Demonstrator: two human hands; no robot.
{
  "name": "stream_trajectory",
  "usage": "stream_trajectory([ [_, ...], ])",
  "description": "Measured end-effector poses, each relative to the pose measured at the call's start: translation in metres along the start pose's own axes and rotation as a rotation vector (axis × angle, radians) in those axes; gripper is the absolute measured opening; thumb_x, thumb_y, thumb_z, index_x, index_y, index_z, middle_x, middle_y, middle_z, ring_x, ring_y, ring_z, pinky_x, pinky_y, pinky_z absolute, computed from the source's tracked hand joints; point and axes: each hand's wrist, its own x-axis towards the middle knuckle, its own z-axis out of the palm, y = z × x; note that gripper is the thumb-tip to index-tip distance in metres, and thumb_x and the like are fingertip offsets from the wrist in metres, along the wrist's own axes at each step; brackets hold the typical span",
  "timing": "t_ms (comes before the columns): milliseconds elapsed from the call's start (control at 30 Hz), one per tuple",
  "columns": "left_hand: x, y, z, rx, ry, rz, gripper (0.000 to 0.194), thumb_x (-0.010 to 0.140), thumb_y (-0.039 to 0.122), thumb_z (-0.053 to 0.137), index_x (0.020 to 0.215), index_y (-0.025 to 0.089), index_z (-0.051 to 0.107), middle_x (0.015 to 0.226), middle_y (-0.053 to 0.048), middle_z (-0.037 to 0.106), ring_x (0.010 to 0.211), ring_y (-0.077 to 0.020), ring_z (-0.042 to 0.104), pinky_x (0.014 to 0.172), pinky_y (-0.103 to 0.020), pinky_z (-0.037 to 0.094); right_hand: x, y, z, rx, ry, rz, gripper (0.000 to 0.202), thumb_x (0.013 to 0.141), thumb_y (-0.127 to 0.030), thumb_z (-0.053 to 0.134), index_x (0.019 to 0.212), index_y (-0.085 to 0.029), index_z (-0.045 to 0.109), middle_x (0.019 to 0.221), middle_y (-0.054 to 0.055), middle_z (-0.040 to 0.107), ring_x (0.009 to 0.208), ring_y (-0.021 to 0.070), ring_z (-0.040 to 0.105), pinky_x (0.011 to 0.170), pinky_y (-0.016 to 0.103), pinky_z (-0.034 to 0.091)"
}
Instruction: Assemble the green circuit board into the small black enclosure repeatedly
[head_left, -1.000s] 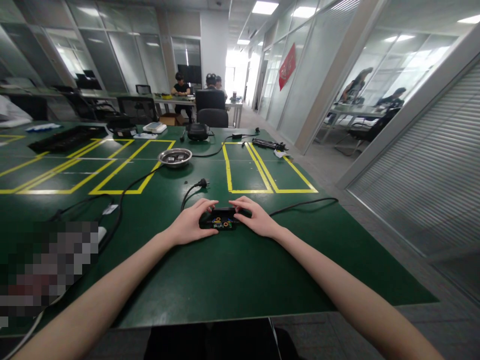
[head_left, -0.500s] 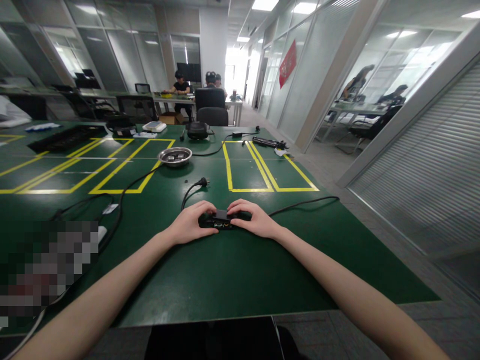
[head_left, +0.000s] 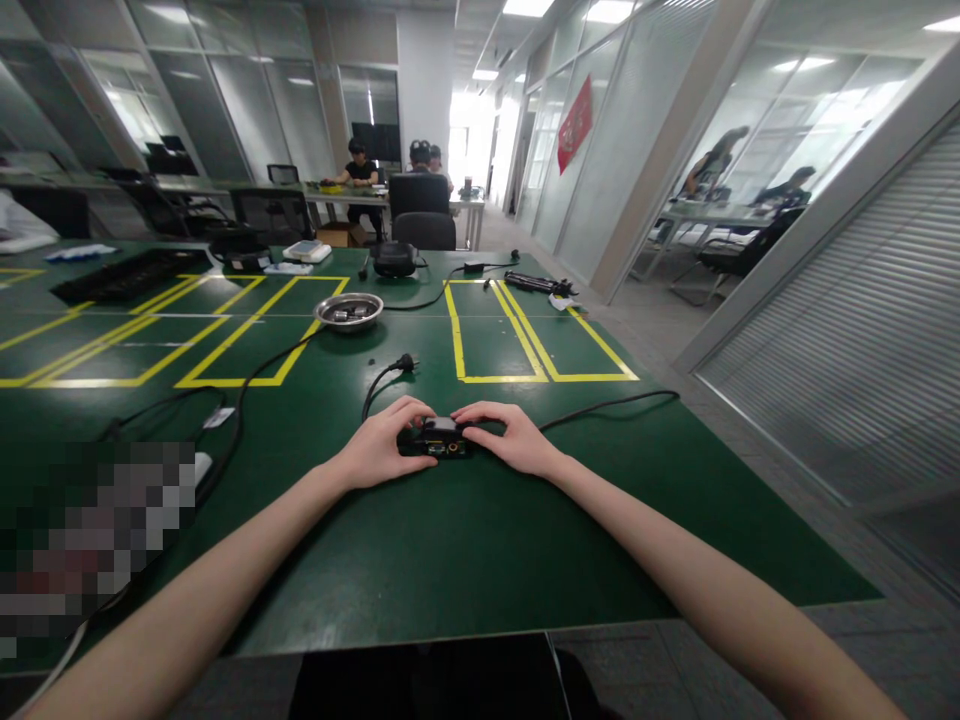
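Observation:
A small black device (head_left: 445, 440) rests on the green table between my two hands, its side with small parts and a round copper-coloured ring facing me. My left hand (head_left: 384, 440) grips its left end, thumb at the near side and fingers over the far side. On the right end, my right hand (head_left: 508, 438) holds it with thumb and fingers. A dark cover piece (head_left: 441, 424) lies on top of the device, tilted. Just behind my left hand is a black cable with a plug (head_left: 406, 363).
On the green table (head_left: 450, 560) stand a metal bowl (head_left: 349, 312) with metal parts, a black case (head_left: 395, 260), a folded tripod (head_left: 536, 284) and a long black tray (head_left: 127, 277). Cables cross the left side. People sit at a far table.
The cover piece on the device has tilted, and more of the near side with the ring shows. My right thumb has moved slightly up and right.

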Motion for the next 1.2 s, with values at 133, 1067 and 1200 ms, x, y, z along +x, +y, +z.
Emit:
stream_trajectory([
  [133, -0.0003, 0.0005, 0.0003, 0.016, -0.017, 0.003, 0.034, 0.082, 0.035, 0.078, 0.11, 0.022, 0.064, 0.109, -0.006, 0.068, 0.094, -0.0227, 0.068, 0.085, -0.036, 0.056, -0.001, 0.0012, 0.0011, -0.039, -0.051, -0.048, 0.017, 0.095, -0.03, 0.068, 0.105, -0.02, 0.077, 0.116, 0.01, 0.078, 0.109, 0.0231, 0.073, 0.104, 0.044, 0.055],
  [1067, 0.0024, 0.0057, -0.0013, 0.226, -0.021, -0.01, 0.032, 0.097, 0.048, 0.059, 0.108, 0.02, 0.07, 0.089, -0.005, 0.071, 0.079, -0.0215, 0.067, 0.075, -0.032, 0.053, 0.0011, 0.0033, 0.0037, -0.466, -0.125, -0.211, 0.035, 0.094, -0.026, 0.072, 0.128, -0.021, 0.069, 0.117, 0.012, 0.075, 0.107, 0.027, 0.069, 0.097, 0.045, 0.056],
  [1200, 0.0021, 0.0059, 0.0003, 0.301, -0.011, 0.057, 0.036, 0.096, 0.047, 0.062, 0.119, 0.02, 0.071, 0.095, -0.008, 0.073, 0.085, -0.0231, 0.069, 0.078, -0.033, 0.054, 0.0012, 0.0036, 0.0045, -0.566, -0.114, -0.223, 0.033, 0.099, -0.032, 0.066, 0.128, -0.017, 0.07, 0.111, 0.015, 0.075, 0.104, 0.0288, 0.07, 0.093, 0.046, 0.056],
])
